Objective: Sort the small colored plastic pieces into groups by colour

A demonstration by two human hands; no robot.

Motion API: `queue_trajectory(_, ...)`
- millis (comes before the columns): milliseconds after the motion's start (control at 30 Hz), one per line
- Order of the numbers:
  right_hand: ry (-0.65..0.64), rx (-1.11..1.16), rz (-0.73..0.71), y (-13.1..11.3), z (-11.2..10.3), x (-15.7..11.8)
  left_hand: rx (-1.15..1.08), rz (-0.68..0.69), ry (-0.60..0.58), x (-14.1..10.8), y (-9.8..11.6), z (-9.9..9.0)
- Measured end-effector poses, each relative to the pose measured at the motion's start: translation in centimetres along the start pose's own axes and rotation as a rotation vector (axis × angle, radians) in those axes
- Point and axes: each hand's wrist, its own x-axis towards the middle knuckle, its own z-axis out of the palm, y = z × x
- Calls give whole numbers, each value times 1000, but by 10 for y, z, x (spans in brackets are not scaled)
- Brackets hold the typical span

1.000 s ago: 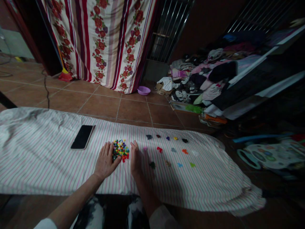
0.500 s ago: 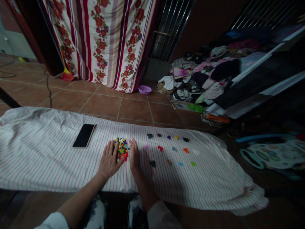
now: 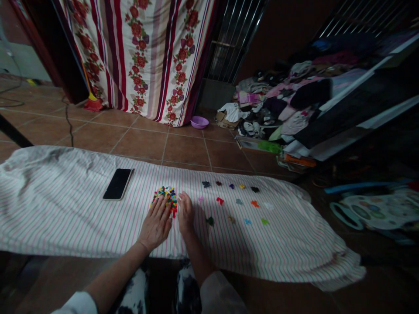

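Red, yellow, green and blue pieces [image 3: 171,195] lie in a loose, roundish pile near the middle of the desk [image 3: 81,218], nearer its far edge, with no clear long axis. The left hand [image 3: 153,227] is nearer, its fingers flat and slightly spread over the pile's near-left part. Just beside its right side stands the right hand [image 3: 186,214], fingers close together; contact there I cannot tell. Single-colour clusters [image 3: 220,201] lie rightward, a phone [image 3: 118,184] leftward.

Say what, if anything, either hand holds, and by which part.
No held thing shows: the left hand lies flat, partly over the colorful pile; the right hand rests beside it.
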Motion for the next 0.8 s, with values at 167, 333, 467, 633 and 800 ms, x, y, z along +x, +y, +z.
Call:
queue_trajectory(167,16,-237,-147,-6,-3,-6,56,-313,76,-9,2,7)
queue_trajectory(333,-5,-418,-129,-9,0,1,55,-452,64,-19,7,11)
queue_trajectory(467,-39,-496,-66,-6,-1,8,36,-430,48,-19,8,13)
queue_trajectory(633,-82,-514,-86,-2,-1,12,43,-426,54,-18,8,16)
queue_trajectory(800,-63,-556,-53,-5,4,13,44,-429,37,-17,9,15)
